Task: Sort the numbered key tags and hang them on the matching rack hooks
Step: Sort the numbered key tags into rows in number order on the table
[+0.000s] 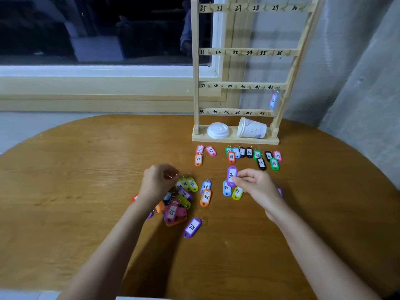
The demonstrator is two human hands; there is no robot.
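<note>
Fingers of my left hand (158,182) are curled over the mixed pile of tags (176,205) at 9 o'clock on the table (86,169). They pinch a small metal ring (171,176); to which tag it belongs I cannot tell. At 5 o'clock from the pile the purple tag 28 (192,227) lies alone. At 3 o'clock lie the blue tag 38 (205,186) and the orange tag 38 (205,198), touching. My right hand (256,186) pinches the purple tag 30 (232,175) between thumb and fingertips, just above the blue tag 40 (226,188). At 12 o'clock from it, sorted tags (249,152) lie in a row before the wooden rack (195,83). One hanging tag (273,100) is on hook 42.
</note>
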